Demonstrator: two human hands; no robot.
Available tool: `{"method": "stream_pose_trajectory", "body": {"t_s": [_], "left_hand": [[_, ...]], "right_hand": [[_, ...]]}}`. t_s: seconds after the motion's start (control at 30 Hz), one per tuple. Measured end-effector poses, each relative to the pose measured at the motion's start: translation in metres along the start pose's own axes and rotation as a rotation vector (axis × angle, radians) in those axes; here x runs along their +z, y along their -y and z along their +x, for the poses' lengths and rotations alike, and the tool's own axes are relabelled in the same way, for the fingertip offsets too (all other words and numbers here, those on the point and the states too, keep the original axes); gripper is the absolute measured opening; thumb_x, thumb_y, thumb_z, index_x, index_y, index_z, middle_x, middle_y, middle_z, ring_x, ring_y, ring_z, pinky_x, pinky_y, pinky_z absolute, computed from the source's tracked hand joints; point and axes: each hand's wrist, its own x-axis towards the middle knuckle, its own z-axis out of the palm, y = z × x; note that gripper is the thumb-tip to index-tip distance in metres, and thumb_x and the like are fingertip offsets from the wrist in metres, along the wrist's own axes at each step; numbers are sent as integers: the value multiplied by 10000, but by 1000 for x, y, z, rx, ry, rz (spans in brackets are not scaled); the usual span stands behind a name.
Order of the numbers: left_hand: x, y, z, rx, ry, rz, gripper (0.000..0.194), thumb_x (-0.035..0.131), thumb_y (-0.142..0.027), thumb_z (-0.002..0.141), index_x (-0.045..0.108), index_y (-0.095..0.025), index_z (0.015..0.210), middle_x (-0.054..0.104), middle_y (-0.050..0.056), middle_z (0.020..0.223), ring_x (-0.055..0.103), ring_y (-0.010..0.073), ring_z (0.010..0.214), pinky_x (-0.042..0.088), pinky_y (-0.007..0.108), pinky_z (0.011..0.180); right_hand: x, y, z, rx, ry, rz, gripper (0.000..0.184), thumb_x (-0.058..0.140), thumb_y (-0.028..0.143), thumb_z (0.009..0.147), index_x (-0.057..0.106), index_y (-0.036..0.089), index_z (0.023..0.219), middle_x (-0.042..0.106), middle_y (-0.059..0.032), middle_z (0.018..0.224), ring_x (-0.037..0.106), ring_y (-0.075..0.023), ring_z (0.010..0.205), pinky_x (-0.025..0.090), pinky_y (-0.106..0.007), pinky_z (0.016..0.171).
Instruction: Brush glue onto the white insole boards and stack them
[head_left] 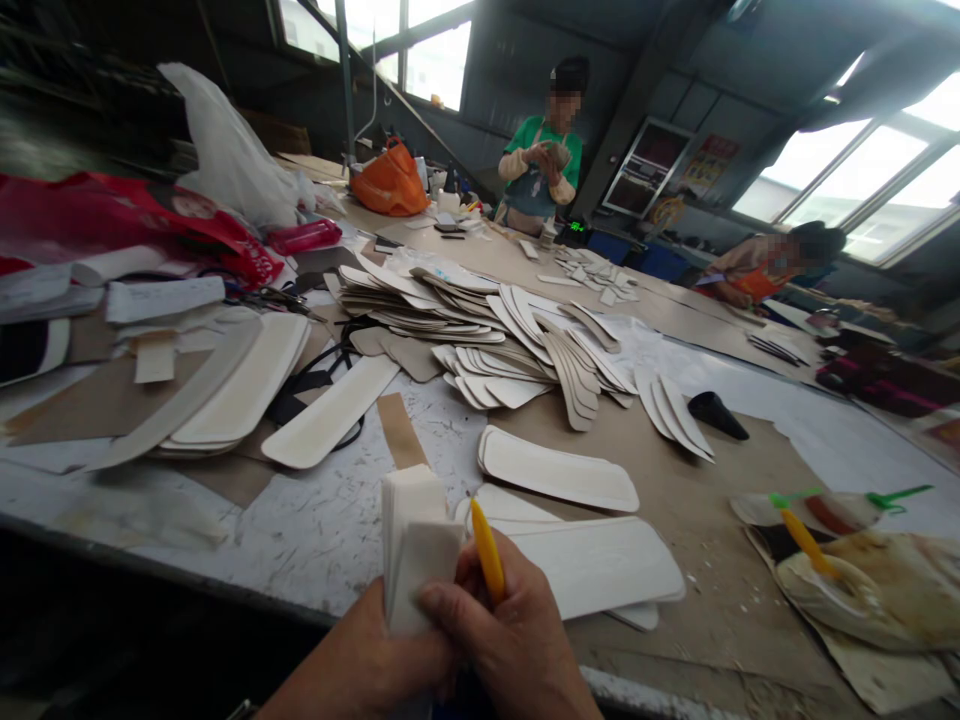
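A small stack of off-white flat strips (412,510) stands upright in my left hand (382,640), whose fingers close around its lower end. My right hand (517,630) is closed with a slim yellow pen-like tool (488,550) between its fingers; the tool's narrow end points up. The right thumb presses on the front strip, which sits lower than those behind it. Just beyond my right hand lie long white curved pieces (600,565), with another short pile of white pieces (559,470) behind them. My hands hide the lower ends of the strips.
A large heap of curved pieces (450,310) covers the table's middle. More long pieces (232,385) lie left. A black cone (718,415) and a stained bag (885,580) with a yellow nozzle are right. Two people (541,160) work farther back, near an orange bag (390,180).
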Motion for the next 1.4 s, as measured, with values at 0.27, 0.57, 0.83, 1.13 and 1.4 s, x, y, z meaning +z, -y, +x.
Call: {"method": "stream_pose_trajectory", "body": {"t_s": [0.27,0.57,0.83,1.13,1.4], "left_hand": [[0,11,-7,-57,-67,-115,362,673,-509,664,638,-149,640,621,35,559,517,155,545,384,264,542],[15,-4,-11,41,-209,-250,380,828,-420,579,702,-128,786,654,32,553,563,153,520,454,254,542],[18,9,-4,49,-276,-234,429,836,-415,576,702,-112,849,690,45,586,594,164,527,475,255,539],[23,3,-3,37,-239,-291,503,867,-364,541,706,-144,964,761,98,864,688,294,853,518,360,831],[27,8,5,54,-341,-261,517,827,-409,604,693,-130,1017,763,85,830,697,278,798,550,316,718]], "right_hand": [[0,-8,-5,31,88,143,308,567,489,816,473,212,721,475,74,463,486,-105,364,368,-203,380],[2,-15,-7,20,45,283,306,647,458,766,481,208,705,493,69,503,493,-104,404,416,-220,422],[-3,-21,-8,-38,-97,192,250,603,409,796,508,207,683,498,49,570,451,-107,500,389,-224,485],[-8,-28,-5,-71,-160,105,254,588,411,806,572,188,684,512,23,624,442,-124,598,376,-239,562],[-9,-26,-6,77,-110,264,361,705,502,675,520,195,631,421,61,538,361,-97,507,337,-223,495]]}}
